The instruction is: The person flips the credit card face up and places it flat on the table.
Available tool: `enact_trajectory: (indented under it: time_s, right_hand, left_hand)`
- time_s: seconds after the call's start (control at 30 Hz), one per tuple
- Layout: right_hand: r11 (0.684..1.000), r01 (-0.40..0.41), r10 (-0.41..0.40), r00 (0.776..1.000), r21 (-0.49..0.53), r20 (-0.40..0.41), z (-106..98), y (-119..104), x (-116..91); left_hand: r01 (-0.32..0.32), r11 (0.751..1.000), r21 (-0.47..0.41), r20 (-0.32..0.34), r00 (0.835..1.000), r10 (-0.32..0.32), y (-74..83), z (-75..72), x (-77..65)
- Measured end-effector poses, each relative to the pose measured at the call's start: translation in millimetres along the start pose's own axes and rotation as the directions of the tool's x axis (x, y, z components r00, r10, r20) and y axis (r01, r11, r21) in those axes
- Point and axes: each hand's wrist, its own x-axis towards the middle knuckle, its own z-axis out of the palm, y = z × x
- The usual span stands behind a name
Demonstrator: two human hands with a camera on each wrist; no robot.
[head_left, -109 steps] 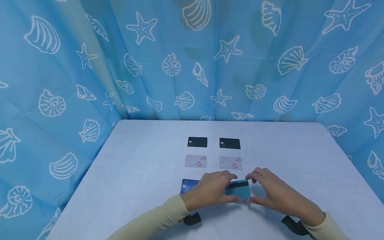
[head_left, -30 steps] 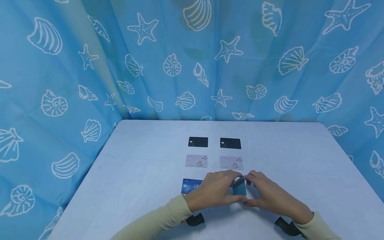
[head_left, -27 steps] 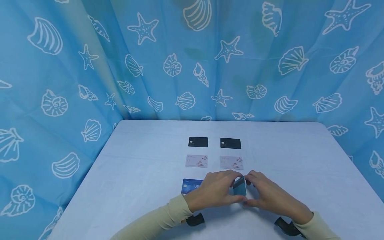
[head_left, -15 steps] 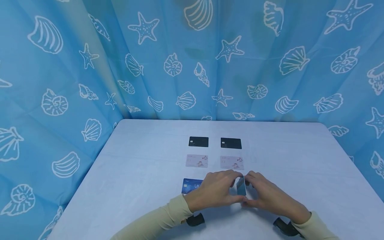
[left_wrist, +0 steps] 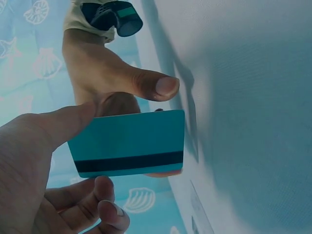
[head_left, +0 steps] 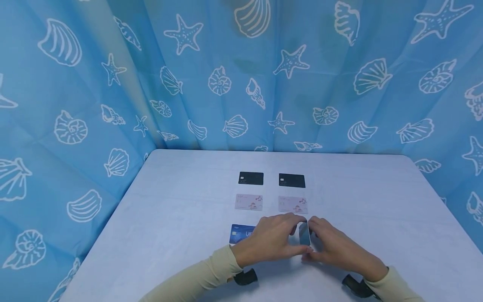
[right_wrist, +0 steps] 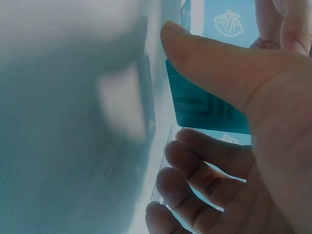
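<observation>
In the head view, a blue-teal plastic card (head_left: 304, 235) stands on edge between the hands, seen nearly edge-on. My left hand (head_left: 269, 239) pinches it by opposite edges, thumb on one and fingertips on the other. The left wrist view shows the card's dark-striped face (left_wrist: 129, 136). Around its other end is my right hand (head_left: 336, 245), thumb apart from the edge and fingers loosely bent. Large lettering marks the face toward the right wrist camera (right_wrist: 209, 105), partly covered by the right thumb. A blue VIP card (head_left: 240, 233) lies partly hidden beneath my left hand.
Two black cards (head_left: 250, 178) lie in a row toward the back of the white table (head_left: 181, 201). Nearer, two pale pink cards (head_left: 248, 202) form another row. A blue seashell curtain (head_left: 241, 84) hangs behind. Black wrist devices (head_left: 245, 277) sit under both wrists.
The held card has turned from showing its broad striped face to nearly edge-on in the head view. The right hand has shifted left, closer to the left hand; the cards on the table have stayed put.
</observation>
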Motion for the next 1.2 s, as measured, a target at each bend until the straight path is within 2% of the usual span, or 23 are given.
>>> enact_trajectory:
  time_s: [0.37,0.67,0.97,1.2]
  right_hand:
    - [0.999,0.013,-0.014,1.0,-0.03,-0.015,2.5,1.3,0.1]
    - [0.999,0.043,-0.043,0.999,-0.009,-0.024,3.3,0.8,-0.7]
    - [0.997,-0.056,0.057,0.998,-0.057,0.006,2.4,-2.7,1.2]
    - [0.997,-0.069,0.069,0.997,-0.037,0.02,-0.3,-2.5,0.3]
  left_hand:
    - [0.012,1.0,-0.016,0.008,1.0,-0.011,0.4,0.2,-2.3]
    - [0.002,1.0,-0.022,0.001,1.0,-0.002,0.5,-1.5,-3.1]
    - [0.022,1.0,-0.013,-0.009,1.0,-0.022,-3.2,-4.0,-4.5]
    - [0.004,1.0,-0.03,-0.024,1.0,-0.004,-6.0,-5.0,-6.5]
